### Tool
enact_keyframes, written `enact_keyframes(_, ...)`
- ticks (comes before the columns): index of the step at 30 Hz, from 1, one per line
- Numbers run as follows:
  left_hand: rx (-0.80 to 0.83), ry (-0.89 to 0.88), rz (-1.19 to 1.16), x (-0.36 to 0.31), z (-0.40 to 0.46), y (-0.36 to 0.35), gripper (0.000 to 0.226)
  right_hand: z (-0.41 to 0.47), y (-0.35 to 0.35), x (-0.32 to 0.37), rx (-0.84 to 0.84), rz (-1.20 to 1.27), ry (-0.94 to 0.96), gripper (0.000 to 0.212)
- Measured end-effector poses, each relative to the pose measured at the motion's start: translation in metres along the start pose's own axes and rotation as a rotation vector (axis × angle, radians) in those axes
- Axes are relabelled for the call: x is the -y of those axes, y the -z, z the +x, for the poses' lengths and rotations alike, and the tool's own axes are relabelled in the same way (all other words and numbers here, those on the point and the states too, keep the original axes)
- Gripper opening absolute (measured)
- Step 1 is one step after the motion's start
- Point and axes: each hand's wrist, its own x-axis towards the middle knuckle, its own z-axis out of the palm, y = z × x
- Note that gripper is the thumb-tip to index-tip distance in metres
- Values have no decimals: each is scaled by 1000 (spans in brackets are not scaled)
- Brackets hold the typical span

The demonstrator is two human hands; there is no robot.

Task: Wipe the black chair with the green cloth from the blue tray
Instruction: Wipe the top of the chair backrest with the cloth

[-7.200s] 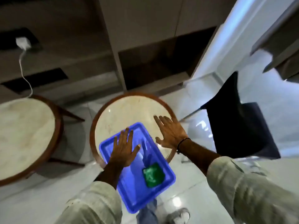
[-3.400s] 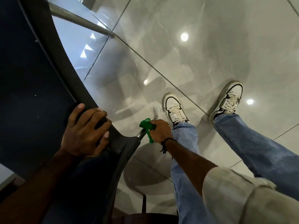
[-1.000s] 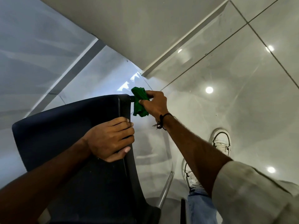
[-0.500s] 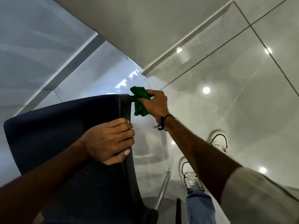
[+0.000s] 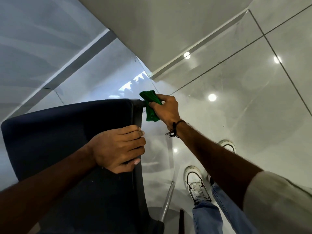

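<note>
The black chair [image 5: 67, 132] fills the lower left, its right edge running down the middle of the view. My left hand [image 5: 118, 149] grips that edge partway down, fingers wrapped over it. My right hand [image 5: 166, 110] holds the bunched green cloth [image 5: 150, 105] against the chair's top right corner. The blue tray is out of sight.
Glossy grey floor tiles [image 5: 244, 98] spread to the right, with a white wall base [image 5: 168, 39] above. My two white shoes [image 5: 194, 183] stand right of the chair. A metal chair leg [image 5: 167, 201] slants down near them.
My right hand has kept the cloth at the chair's top right corner, shifting only slightly. My left hand stays clamped on the chair's edge.
</note>
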Motion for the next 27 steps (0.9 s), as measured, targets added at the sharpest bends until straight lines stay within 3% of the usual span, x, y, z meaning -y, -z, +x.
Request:
enact_keyframes(5, -20, -11, -1, 2, -1, -2, 35, 25, -2, -7, 33, -152, -134, 45)
enact_keyframes(13, -10, -7, -6, 1, 0, 1, 34, 0, 0, 5, 41, 31, -5, 45)
enact_keyframes(21, -26, -28, 6, 2, -1, -4, 35, 27, -2, -2, 40, -294, -92, 48)
enact_keyframes(27, -16, -33, 19, 1, -2, -3, 34, 7, 2, 16, 21, -206, 14, 42)
